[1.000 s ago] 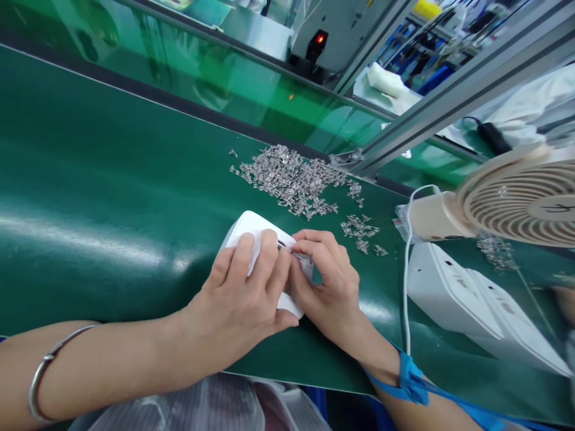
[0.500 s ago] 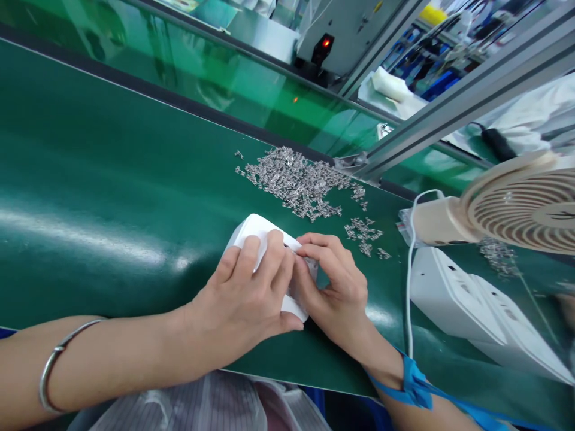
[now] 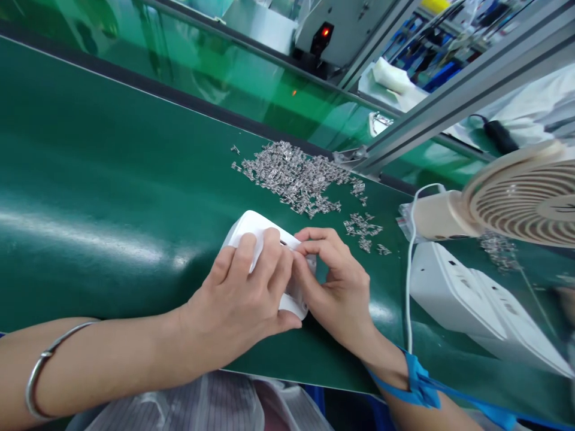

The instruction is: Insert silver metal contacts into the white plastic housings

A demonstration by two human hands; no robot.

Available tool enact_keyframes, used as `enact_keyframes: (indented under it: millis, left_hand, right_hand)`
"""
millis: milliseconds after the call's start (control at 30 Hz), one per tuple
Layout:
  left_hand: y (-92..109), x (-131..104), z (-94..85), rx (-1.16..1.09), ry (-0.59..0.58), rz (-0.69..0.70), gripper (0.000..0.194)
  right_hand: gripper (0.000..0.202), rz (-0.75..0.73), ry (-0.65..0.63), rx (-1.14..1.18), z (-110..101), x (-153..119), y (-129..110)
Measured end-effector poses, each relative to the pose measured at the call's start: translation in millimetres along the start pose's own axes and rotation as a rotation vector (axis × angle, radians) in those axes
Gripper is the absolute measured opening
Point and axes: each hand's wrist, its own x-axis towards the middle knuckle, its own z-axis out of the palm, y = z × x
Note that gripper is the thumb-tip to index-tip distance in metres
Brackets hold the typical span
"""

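A white plastic housing with rounded corners lies on the green table in front of me. Over its top, my left hand is wrapped with bent fingers, thumb at the near edge, gripping it. My right hand is at the housing's right end, thumb and fingers pinched together against its edge. Whatever small piece those fingertips hold is hidden. Beyond the housing lies a heap of small clear plastic parts, with a smaller cluster to its right.
To the right stand a beige fan with a white cable and two white housings. A metal frame post rises at the back right. Behind the table's edge runs a green conveyor. A blue band circles my right wrist.
Both hands stay on the white housing in nearly the same pose. The view has shifted slightly, and the right fingertips have moved only a little at the housing's edge.
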Motion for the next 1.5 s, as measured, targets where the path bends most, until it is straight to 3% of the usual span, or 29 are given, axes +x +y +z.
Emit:
enact_keyframes:
  millis: [367, 600, 800, 1000, 1200, 1500]
  left_hand:
    - [0.5, 2.0, 0.4, 0.009, 0.029, 0.0, 0.066]
    - [-0.6, 3.7, -2.0, 0.032, 0.018, 0.011, 0.062]
    - [-1.2, 2.8, -1.1, 0.053, 0.004, 0.005, 0.063]
    - [-2.2, 1.4, -2.2, 0.052, 0.005, 0.007, 0.066]
    - [-2.3, 0.7, -1.3, 0.056, -0.022, -0.001, 0.064]
    - [-1.3, 0.2, -1.5, 0.051, -0.013, -0.004, 0.06]
  right_hand:
    - [0.013, 0.044, -0.008, 0.091, 0.6, 5.9, 2.5]
    - [0.007, -0.012, 0.0, 0.099, -0.5, 1.9, 5.0]
    - [0.016, -0.093, 0.005, 0.03, 1.0, -4.0, 6.2]
    - [0.029, -0.227, 0.09, -0.011, 5.7, -9.0, 8.9]
    - [0.025, -0.304, 0.101, -0.131, 5.8, -11.4, 10.4]
    - [0.018, -0.262, 0.093, -0.131, 6.3, -3.4, 8.8]
